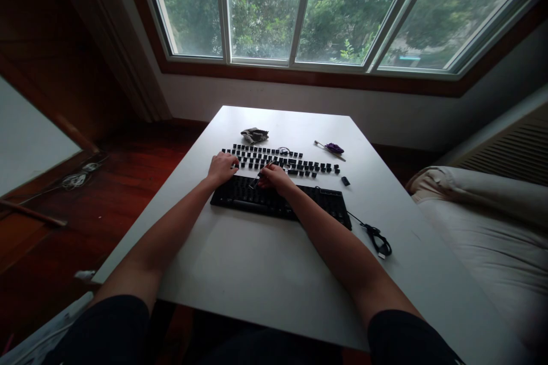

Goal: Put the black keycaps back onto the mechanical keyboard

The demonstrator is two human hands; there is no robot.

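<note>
A black keyboard (257, 201), its keycaps off at least in part, lies across the white table. Several rows of loose black keycaps (327, 167) are laid out just beyond it. My left hand (221, 167) is at the left end of these rows, thumb and fingers pinched around a small dark keycap (235, 166). My right hand (276, 178) is above the keyboard's left-middle part and grips a thin wire keycap puller (255, 182), whose wire ends point down to the left. The fingers partly hide the puller's handle.
A crumpled grey cloth (254, 136) lies behind the keycaps. To its right are a purple-headed brush (334, 148) and a larger black keycap (345, 181). The coiled USB cable (377, 241) rests right of the keyboard on the white table (222, 262). A cushioned seat (466, 217) stands at right.
</note>
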